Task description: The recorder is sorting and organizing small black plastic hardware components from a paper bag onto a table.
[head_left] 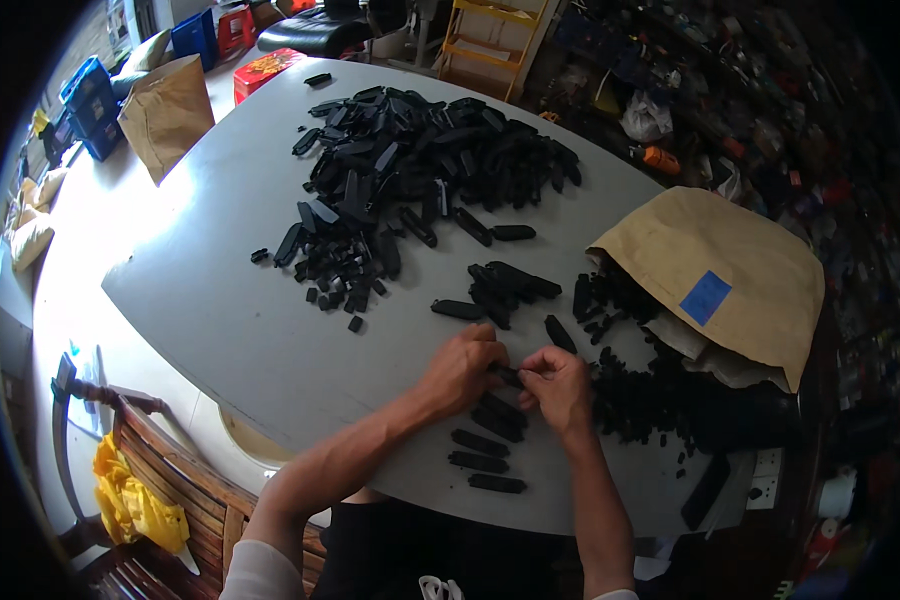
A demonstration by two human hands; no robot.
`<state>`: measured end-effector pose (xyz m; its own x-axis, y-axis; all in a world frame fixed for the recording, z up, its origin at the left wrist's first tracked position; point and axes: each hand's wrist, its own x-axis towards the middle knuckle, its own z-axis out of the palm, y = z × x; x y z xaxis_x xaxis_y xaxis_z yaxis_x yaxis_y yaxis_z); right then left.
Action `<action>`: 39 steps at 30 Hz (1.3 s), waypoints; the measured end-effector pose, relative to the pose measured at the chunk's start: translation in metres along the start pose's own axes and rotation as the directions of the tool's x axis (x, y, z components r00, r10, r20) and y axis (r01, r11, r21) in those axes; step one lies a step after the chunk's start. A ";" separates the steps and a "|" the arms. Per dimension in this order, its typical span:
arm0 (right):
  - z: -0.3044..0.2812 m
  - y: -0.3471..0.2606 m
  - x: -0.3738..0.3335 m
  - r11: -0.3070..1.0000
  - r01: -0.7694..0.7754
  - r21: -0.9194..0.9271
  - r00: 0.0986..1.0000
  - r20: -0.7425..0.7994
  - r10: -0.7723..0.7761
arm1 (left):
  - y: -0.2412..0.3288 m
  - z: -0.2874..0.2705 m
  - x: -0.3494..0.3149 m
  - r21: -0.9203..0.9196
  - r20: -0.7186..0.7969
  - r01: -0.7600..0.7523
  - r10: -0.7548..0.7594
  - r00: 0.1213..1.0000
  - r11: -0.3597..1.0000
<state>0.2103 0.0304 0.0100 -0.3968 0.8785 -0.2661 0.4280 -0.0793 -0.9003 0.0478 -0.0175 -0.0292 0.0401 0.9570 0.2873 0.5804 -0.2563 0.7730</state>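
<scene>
Both my hands meet over the near middle of the table around one elongated black plastic piece (508, 377). My left hand (467, 365) is closed on its left end, the fingers curled. With thumb and fingertips, my right hand (558, 390) pinches at its right end. Several similar black pieces (478, 462) lie in a rough column just below my hands. Beyond them sits a small group of black pieces (510, 287). To the right of my right hand spreads a heap of small black parts (635, 395).
A large pile of black plastic pieces (410, 140) covers the table's far side, with small black blocks (345, 270) at its near edge. On the right lies an open brown paper bag (740, 260) spilling black parts. A wooden chair (170, 450) stands at the left.
</scene>
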 end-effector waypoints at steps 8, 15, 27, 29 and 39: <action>0.004 -0.013 -0.002 0.724 0.256 -0.640 0.945 0.008 -0.326 | -0.004 0.005 -0.003 -0.009 -0.053 -0.025 0.025 0.998 1.000; -0.002 -0.010 0.003 0.756 0.353 -0.552 0.934 0.153 -0.324 | -0.006 0.007 -0.005 -0.019 -0.056 -0.048 0.047 0.997 0.999; 0.014 0.002 -0.008 0.680 0.428 -0.596 0.864 0.049 -0.501 | 0.004 0.000 0.001 -0.065 0.015 -0.002 0.003 1.000 0.998; 0.004 0.011 -0.019 0.686 0.343 -0.642 0.900 0.015 -0.436 | 0.000 0.004 0.001 -0.079 0.017 -0.039 0.040 0.999 0.996; -0.160 0.102 -0.114 0.702 -0.260 -0.663 0.729 -0.612 -0.308 | 0.009 -0.007 0.005 -0.097 0.118 0.059 -0.048 0.992 0.993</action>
<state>0.4286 -0.0022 0.0036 0.0756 0.9527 0.2943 0.9420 0.0285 -0.3344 0.0479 -0.0164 -0.0170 0.1079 0.9774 0.1816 0.4998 -0.2112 0.8400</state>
